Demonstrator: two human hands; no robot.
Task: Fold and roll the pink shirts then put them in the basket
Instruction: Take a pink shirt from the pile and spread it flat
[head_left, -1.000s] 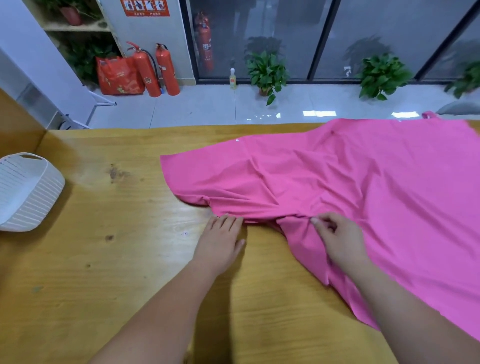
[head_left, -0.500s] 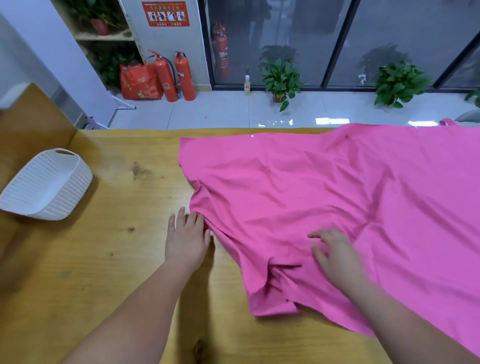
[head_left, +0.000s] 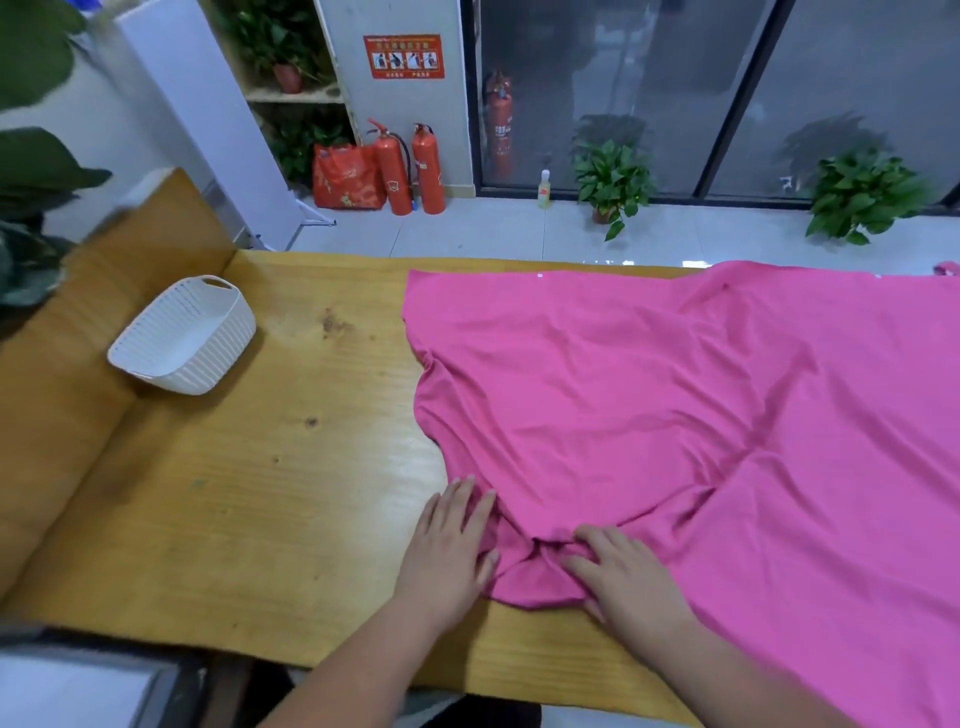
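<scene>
Nearest, pressing down with the left hand (head_left: 452, 551): fingers straight and together, gripping nothing, flat on the table (head_left: 260, 493) and touching the bunched near edge of the pink shirt (head_left: 649, 405). Just beside it, pressing with the right hand (head_left: 626, 577): fingers spread and nearly straight, on top of that same bunched fold, with no pinch and no grip. Drawn much closer together than 0.5 s ago, when set apart along the cloth's edge; gone too the right-hand pinch of 1 s ago. Judging from that, gathering and flattening the near sleeve, with no clean fold made yet and no roll begun. Beyond the hands, spread open and wrinkled over the right of the table, out to the far edge. Farther left, well apart from the cloth, 1 white basket (head_left: 182, 338), with nothing visible inside.
</scene>
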